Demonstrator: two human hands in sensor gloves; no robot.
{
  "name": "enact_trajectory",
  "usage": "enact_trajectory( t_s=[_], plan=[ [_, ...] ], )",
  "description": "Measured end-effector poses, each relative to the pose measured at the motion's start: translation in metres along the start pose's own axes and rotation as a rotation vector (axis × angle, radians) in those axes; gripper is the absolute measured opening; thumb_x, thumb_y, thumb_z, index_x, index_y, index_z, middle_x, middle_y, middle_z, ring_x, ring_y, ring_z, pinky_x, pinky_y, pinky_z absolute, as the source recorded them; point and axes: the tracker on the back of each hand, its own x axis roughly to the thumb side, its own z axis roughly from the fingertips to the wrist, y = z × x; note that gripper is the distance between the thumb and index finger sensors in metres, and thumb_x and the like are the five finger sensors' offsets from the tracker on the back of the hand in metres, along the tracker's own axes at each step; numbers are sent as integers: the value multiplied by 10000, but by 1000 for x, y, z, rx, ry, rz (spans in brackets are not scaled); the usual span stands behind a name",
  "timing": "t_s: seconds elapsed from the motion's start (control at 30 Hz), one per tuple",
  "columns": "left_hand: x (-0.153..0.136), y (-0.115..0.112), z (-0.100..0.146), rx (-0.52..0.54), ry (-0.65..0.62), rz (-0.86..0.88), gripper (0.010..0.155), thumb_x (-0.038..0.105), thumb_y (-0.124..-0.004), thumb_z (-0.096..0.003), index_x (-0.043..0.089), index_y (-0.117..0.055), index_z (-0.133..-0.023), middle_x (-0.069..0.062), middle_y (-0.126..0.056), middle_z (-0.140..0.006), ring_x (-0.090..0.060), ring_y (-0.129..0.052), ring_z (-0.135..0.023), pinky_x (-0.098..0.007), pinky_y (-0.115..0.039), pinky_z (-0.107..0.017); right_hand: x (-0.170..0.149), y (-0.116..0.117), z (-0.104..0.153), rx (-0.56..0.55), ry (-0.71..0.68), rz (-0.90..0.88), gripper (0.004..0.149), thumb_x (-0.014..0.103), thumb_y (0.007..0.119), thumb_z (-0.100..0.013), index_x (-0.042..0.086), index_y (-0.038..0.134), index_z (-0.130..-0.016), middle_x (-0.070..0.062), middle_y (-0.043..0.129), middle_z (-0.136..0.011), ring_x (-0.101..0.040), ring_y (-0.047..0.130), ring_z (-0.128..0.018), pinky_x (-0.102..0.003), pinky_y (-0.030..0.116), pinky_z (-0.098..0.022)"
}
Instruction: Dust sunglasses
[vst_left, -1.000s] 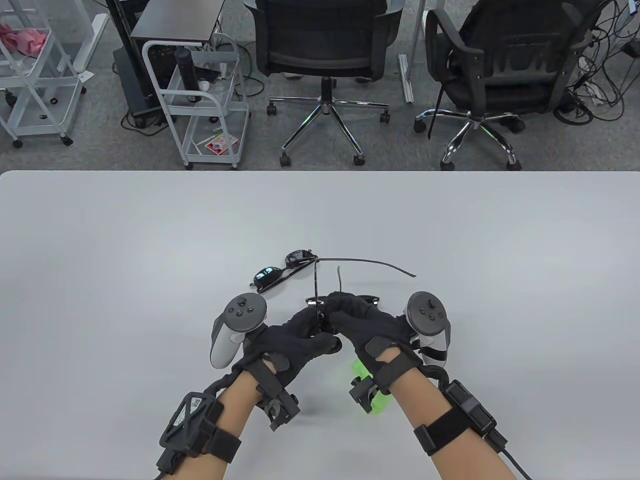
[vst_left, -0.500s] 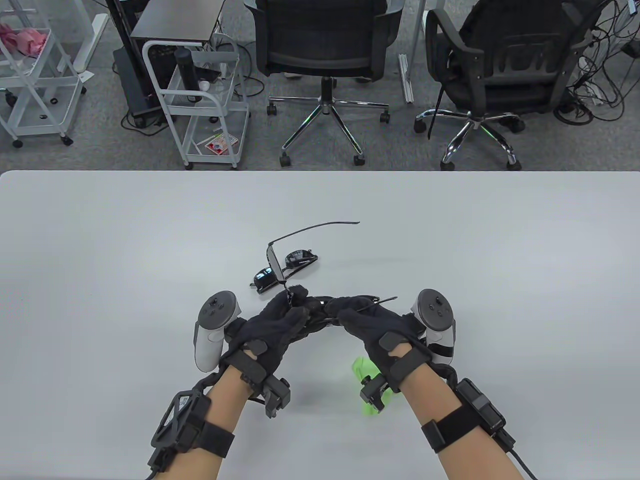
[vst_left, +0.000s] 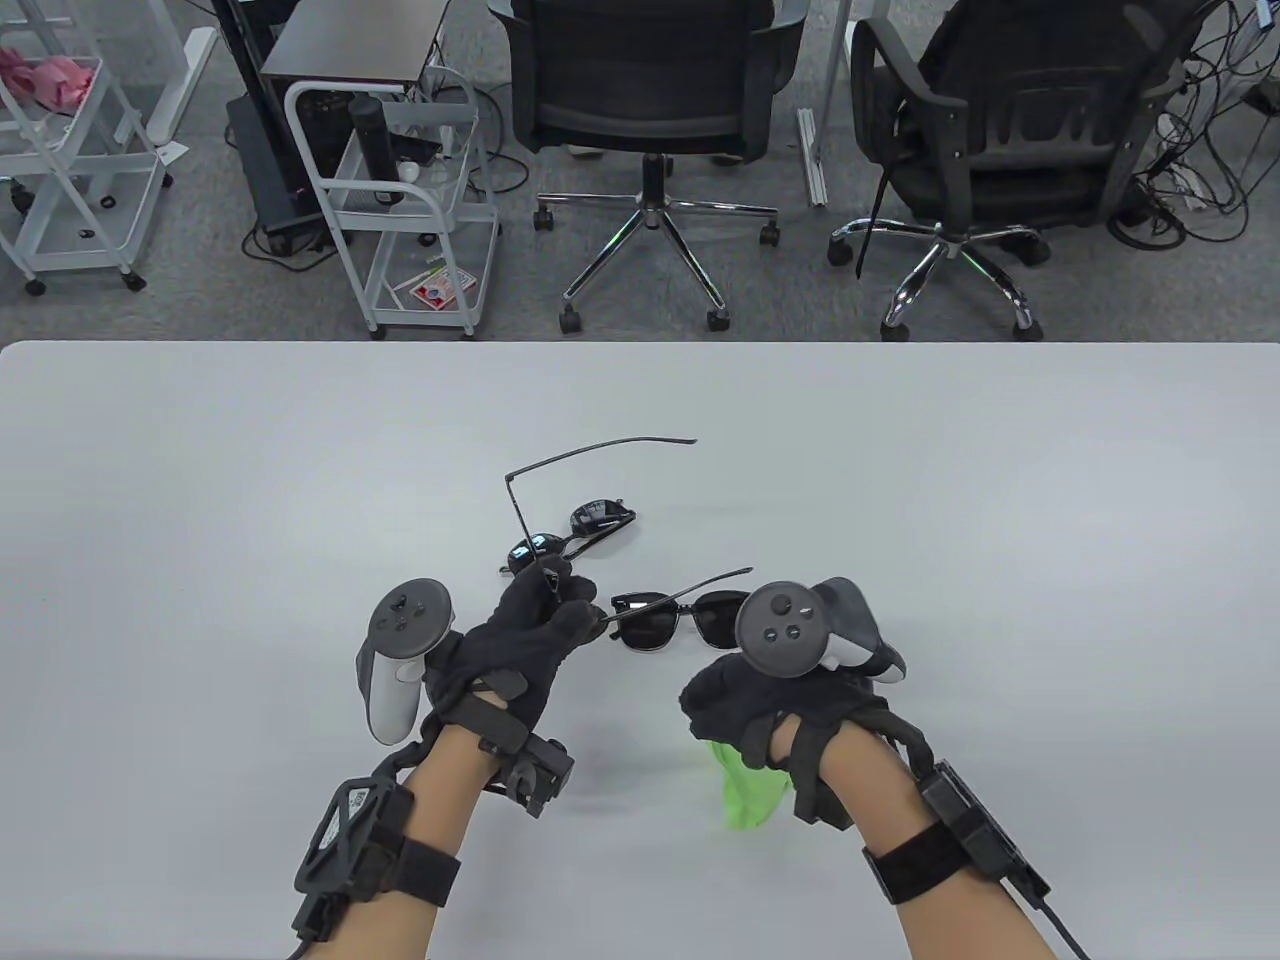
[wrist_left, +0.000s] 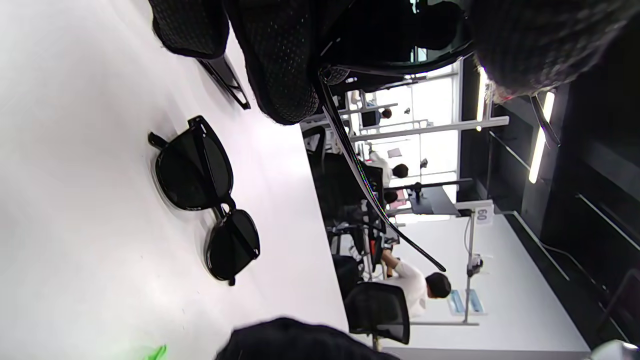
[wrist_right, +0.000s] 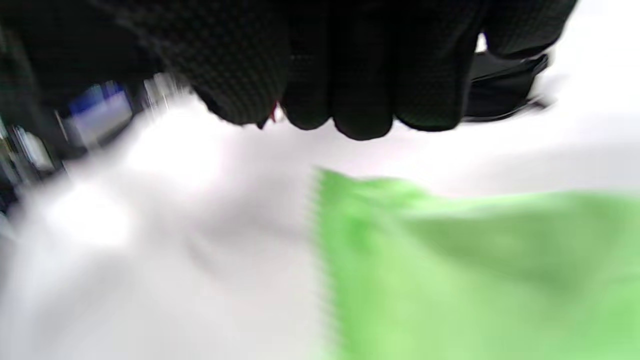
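- Table view: pale grey desk; beyond its far edge, two office chairs, white wire carts and floor cables.
- Left hand holds a pair of sunglasses raised above the desk, fingers pinched on the frame's left end; one temple arm juts up and away, the other crosses over the lenses.
- A second pair of sunglasses lies folded on the desk just beyond the left hand.
- Right hand hovers knuckles-up over a green cloth on the desk; fingers curled down, but whether they have hold of the cloth cannot be told.
- Left wrist view: gloved fingers clamp the thin temple; the folded pair rests flat on the desk below.
- Right wrist view: blurred; fingertips bunched above the cloth, contact unclear.
- Handling, as judged: light, thin frame, hinges fragile, lenses smear easily. Best held at the frame rim or bridge, the soft cloth wiping the lenses gently.
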Motion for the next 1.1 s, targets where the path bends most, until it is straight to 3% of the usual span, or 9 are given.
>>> enact_trajectory(
  t_s=[0.07, 0.23, 0.43, 0.53, 0.63, 0.73, 0.8, 0.9, 1.1],
  plan=[
    [0, 2, 0, 10, 0, -17, 929, 724, -763, -329, 297, -399, -1070, 104, -643, -1083, -119, -920, -961, -456, -662, -763, 5, 5, -1, 53, 17, 190, 399, 318, 950, -386, 173, 944, -757, -91, 960, -832, -374, 958, -729, -637, 681, -587],
    [-1, 0, 0, -7, -1, -13, 931, 724, -763, -330, 296, -397, -1071, 102, -640, -1085, -120, -920, -961, -459, -661, -762, 3, 28, -11, 224, 73, 311, 482, 314, 989, -362, 149, 913, -808, -115, 932, -855, -391, 934, -743, -646, 663, -594],
    [0, -3, 0, -14, -1, -41, 932, 719, -765, -331, 291, -397, -1072, 98, -640, -1084, -128, -918, -961, -463, -659, -761, 5, 30, -16, 63, 121, 491, 570, 425, 982, -343, 146, 886, -831, -114, 914, -867, -384, 931, -738, -628, 675, -597],
    [-1, -3, 0, -11, 3, -60, 931, 719, -765, -331, 291, -397, -1072, 95, -639, -1084, -129, -917, -961, -464, -659, -760, -1, 38, -20, 106, 157, 492, 679, 467, 976, -338, 128, 818, -904, -125, 872, -908, -400, 902, -766, -637, 656, -604],
    [-1, -3, 0, -9, 5, -74, 931, 718, -767, -331, 289, -400, -1071, 95, -641, -1083, -130, -918, -959, -465, -659, -759, -3, 45, -24, 111, 172, 509, 672, 467, 978, -328, 119, 815, -879, -114, 889, -875, -380, 923, -739, -626, 675, -596],
    [0, -4, -1, -6, 2, -93, 930, 717, -769, -331, 289, -401, -1071, 91, -641, -1083, -134, -919, -957, -467, -658, -758, -1, 45, -25, 61, 138, 528, 519, 420, 985, -326, 168, 903, -773, -55, 976, -768, -321, 989, -658, -592, 726, -582],
    [3, -4, 0, 19, -5, -152, 931, 713, -773, -331, 286, -403, -1072, 87, -644, -1081, -141, -919, -954, -471, -656, -757, -4, 38, -23, 29, 127, 427, 438, 391, 966, -345, 191, 931, -733, -31, 1002, -727, -300, 1009, -630, -581, 735, -580],
    [8, -3, 2, 71, -26, -279, 931, 710, -779, -328, 291, -406, -1071, 90, -644, -1081, -149, -923, -949, -483, -650, -758, -12, 23, -13, -109, 101, 211, 412, 379, 955, -351, 190, 946, -716, -30, 1015, -702, -298, 1020, -607, -581, 742, -570],
    [26, -7, 12, 211, -105, -573, 925, 699, -806, -313, 311, -436, -1068, 101, -668, -1067, -163, -916, -935, -519, -622, -757, -49, -6, 17, -530, 31, -635, 405, 370, 940, -379, 184, 937, -739, -36, 1005, -726, -311, 1011, -630, -594, 734, -568]
  ],
)
